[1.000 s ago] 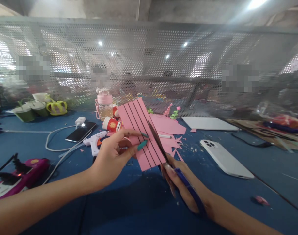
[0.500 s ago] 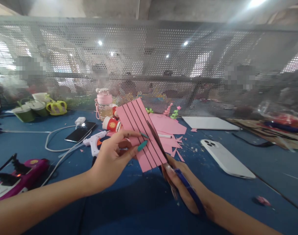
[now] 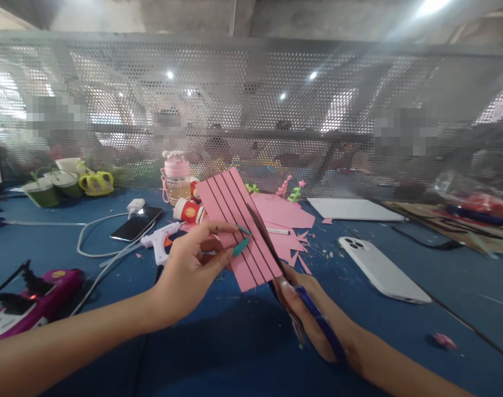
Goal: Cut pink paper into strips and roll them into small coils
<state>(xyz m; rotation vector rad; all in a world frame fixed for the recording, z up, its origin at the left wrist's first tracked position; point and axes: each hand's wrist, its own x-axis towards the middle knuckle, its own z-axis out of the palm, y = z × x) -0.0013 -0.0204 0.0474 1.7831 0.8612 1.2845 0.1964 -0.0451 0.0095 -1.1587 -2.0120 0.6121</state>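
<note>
Pinching a dark-striped pink card point(image 3: 230, 207) in the left grip point(image 3: 185, 275), narrowed upon it. Holding blue-handled scissors point(image 3: 321, 325) in the right grip point(image 3: 328, 303), with a dark blade along the card's right edge. Held tilted above the blue bench point(image 3: 234, 347), before pink paper point(image 3: 286, 209), between a glue gun point(image 3: 158, 241) at left and a white phone point(image 3: 385, 270) at right.

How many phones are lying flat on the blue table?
2: a black phone beside the glue gun and a white phone right of the scissors. The held pink paper could hide others.
</note>
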